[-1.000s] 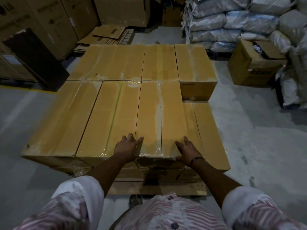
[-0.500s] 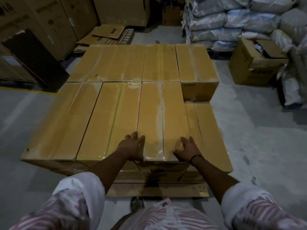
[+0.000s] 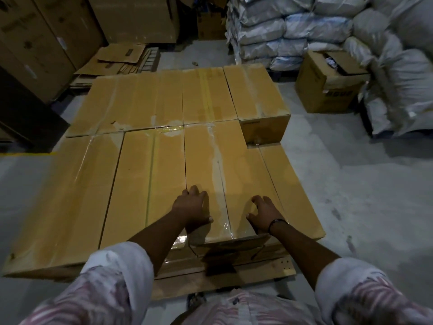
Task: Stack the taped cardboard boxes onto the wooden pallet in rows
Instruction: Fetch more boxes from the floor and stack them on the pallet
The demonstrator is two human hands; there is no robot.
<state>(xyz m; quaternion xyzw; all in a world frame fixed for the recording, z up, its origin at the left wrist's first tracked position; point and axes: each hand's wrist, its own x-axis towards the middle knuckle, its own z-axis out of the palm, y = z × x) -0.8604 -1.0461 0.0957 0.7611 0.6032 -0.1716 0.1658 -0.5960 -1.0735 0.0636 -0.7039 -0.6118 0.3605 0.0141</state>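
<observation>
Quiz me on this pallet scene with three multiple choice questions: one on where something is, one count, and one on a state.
1. The left hand and right hand rest on: A) the rightmost top box of the near row; B) bare pallet wood; C) the concrete floor.
2. Top-layer boxes in the near row: A) two; B) three; C) five.
3. The carton beside the sacks is: A) taped shut; B) open on top; C) crushed flat.
Answers: 1 A, both hands touch that box's near end. 2 B, three tops sit side by side, with a lower box exposed at the right. 3 B, its flaps stand apart with contents showing.
</observation>
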